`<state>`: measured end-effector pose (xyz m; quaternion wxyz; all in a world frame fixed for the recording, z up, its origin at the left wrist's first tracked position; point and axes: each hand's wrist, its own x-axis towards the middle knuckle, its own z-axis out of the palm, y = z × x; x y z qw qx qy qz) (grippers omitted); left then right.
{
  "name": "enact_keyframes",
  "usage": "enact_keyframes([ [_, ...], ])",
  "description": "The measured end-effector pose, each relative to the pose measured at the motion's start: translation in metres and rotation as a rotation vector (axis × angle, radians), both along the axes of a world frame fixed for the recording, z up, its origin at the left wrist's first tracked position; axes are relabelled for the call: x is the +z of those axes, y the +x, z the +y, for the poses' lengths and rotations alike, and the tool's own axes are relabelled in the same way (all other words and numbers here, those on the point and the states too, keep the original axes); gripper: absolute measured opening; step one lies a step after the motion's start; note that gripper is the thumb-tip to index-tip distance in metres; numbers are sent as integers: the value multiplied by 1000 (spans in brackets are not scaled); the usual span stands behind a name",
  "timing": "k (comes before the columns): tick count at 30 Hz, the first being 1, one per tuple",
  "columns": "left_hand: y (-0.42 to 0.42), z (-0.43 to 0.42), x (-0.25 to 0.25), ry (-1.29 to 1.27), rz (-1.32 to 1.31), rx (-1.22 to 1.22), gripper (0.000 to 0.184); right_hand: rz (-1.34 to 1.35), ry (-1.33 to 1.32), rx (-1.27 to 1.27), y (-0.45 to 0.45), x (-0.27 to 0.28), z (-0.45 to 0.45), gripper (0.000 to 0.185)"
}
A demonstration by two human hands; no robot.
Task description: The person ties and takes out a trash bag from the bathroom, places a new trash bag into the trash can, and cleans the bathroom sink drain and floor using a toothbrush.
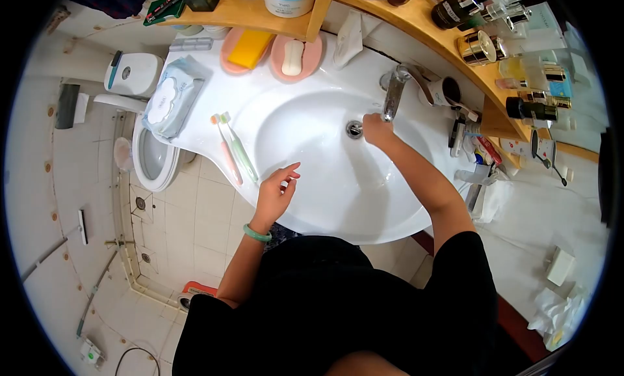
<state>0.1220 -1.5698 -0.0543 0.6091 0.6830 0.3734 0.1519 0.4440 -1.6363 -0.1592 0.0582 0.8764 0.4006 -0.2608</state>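
I see the white basin (pixel 312 161), a wipes pack (pixel 172 99) to its left, the faucet (pixel 403 73) at its back right. The right hand (pixel 377 129) curls by the spout (pixel 392 103), grip unclear to me; the left hand (pixel 278 187), half-open and empty, hovers near two toothbrushes (pixel 239 149).

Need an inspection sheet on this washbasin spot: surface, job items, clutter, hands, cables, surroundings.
Surface: white counter with a built-in sink.
Job items: faucet extends over the sink; drain shows beside the right hand.
Clutter: pink toothbrush and green toothbrush side by side left of the sink; wipes pack farther left; white soap in a pink dish.
Hands: left hand over the sink's near-left edge, nothing seen in it; right hand at the spout's end, fingers bunched, contents hidden.
Cables: thin dark loop at lower left, cable or hose unclear.
Surroundings: toilet at left; wooden shelf above the counter.
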Motion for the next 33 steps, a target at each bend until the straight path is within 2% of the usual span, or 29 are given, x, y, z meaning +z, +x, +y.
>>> enact_keyframes([
  [1,-2,0,-2,-5,5,-5,38,186,277,-367,17,-45,-14,29],
  [2,-3,-1,-3,-9,8,-8,38,183,171,-372,21,-34,-12,29],
  [4,-4,-4,-6,-19,-9,-1,38,171,67,-370,32,-41,-17,29],
  [5,-4,-5,-6,-22,-18,4,38,78,22,-196,43,-75,-30,24],
  [7,-3,-6,-7,-36,-34,13,38,-19,-21,-15,46,-71,-22,21],
  [9,-4,-6,-7,-55,-42,10,38,459,-266,-479,27,-5,6,24],
  [10,-4,-5,-6,-42,-46,0,38,454,-268,-483,31,-7,5,24],
  [11,-3,-6,-6,-31,-51,-11,38,726,-326,-824,39,-11,4,24],
  [13,-4,-6,-3,-42,-51,-17,38,989,-369,-1166,62,-9,1,24],
  [15,-5,-4,-4,-45,-51,-10,38,1586,-488,-1979,85,1,5,25],
  [16,-7,-5,-5,-63,-58,-1,38,1478,-407,-1863,78,1,6,23],
  [17,-10,-7,-6,-87,-60,6,38,1471,-418,-1861,76,0,8,23],
  [20,-16,-8,-8,-91,-39,-5,38,1159,-445,-1489,65,1,11,21],
  [21,-17,-9,-10,-96,-40,-5,38,1155,-448,-1492,61,5,13,21],
  [23,-18,-10,-14,-132,-39,-23,38,870,-437,-924,52,13,21,20],
  [24,-18,-9,-14,-133,-38,-24,38,870,-437,-926,50,13,23,20],
  [26,-16,-8,-13,-122,-43,-29,38,767,-480,-695,47,15,28,18],
  [27,-16,-8,-11,-123,-42,-30,38,769,-481,-697,45,18,27,18],
  [29,-15,-4,-7,-100,-41,-35,39,899,-468,-1083,40,26,31,24],
  [30,-16,-3,-7,-98,-35,-34,39,904,-470,-1081,42,22,29,24],
  [32,-17,-2,-7,-96,-31,-34,40,1068,-430,-1382,48,18,23,23],
  [33,-18,-2,-9,-96,-31,-35,40,1069,-429,-1382,49,16,22,23],
])
